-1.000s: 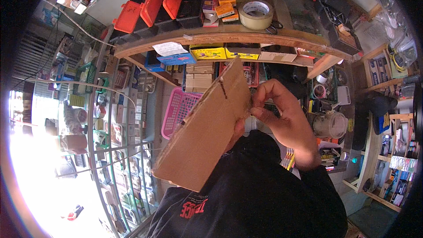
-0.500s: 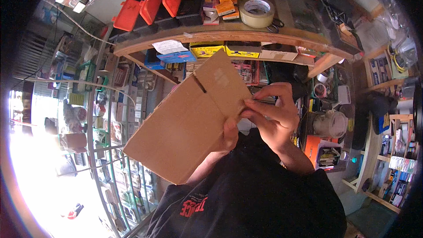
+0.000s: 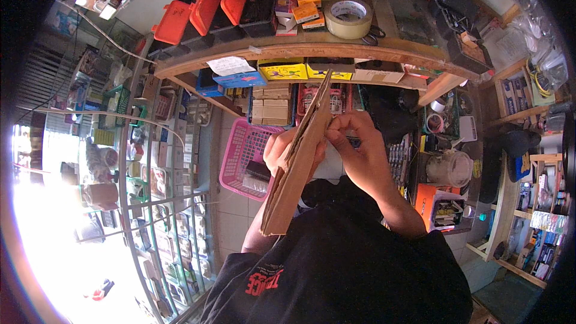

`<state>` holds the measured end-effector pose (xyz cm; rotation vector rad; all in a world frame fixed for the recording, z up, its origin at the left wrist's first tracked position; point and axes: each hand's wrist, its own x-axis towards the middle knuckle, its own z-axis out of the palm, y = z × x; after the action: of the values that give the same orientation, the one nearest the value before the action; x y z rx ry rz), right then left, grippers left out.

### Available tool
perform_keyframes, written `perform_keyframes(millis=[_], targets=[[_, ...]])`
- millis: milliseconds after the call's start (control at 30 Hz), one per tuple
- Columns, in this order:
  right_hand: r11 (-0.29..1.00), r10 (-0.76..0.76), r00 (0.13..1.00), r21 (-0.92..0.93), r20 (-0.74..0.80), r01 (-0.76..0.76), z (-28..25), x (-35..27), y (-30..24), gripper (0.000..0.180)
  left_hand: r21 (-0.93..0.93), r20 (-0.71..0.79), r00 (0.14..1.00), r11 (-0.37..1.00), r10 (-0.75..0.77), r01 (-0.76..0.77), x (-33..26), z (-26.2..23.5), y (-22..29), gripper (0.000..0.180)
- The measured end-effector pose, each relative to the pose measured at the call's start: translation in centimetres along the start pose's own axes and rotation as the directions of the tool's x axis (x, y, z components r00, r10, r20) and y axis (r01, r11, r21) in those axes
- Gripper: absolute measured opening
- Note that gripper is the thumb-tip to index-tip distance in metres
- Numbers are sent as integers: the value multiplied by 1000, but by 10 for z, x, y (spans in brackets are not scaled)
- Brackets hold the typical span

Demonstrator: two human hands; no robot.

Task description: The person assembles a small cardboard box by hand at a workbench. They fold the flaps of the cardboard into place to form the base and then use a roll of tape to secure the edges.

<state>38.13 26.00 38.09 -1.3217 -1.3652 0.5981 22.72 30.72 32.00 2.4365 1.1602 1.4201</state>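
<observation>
- The flattened cardboard sheet is held in the air at chest height, below the wooden shelf and just right of the pink basket.
- The left hand backs the sheet, fingers pressed flat against its far face; the right hand pinches the near edge, its fingers closed on the board.
- To work the edge well, I judge the left palm should brace firmly right behind the pinch so the board doesn't buckle.
- The sheet is seen nearly edge-on; its long axis runs from the shelf down toward the person's chest, the top end pointing up at the shelf.
</observation>
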Motion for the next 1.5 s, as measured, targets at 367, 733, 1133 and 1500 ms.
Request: perform_keyframes(millis=[367, 733, 1133, 1500], targets=[[898, 209, 839, 241, 503, -368, -23, 17, 24, 14, -317, 76, 983, 931, -164, 180, -26, 15, -7, 33], [984, -150, 973, 122, 173, 130, -12, 13, -5, 14, -724, -62, 936, 661, -346, 196, 30, -20, 51, 36], [961, -263, 958, -61, 113, 271, -21, 11, -23, 17, -750, -228, 814, 629, -535, 204, 37, -17, 66, 46], [889, 66, 994, 447, 87, -98, -25, 11, -23, 19, -783, -90, 655, 460, -750, 419, 35, -21, 42, 50]])
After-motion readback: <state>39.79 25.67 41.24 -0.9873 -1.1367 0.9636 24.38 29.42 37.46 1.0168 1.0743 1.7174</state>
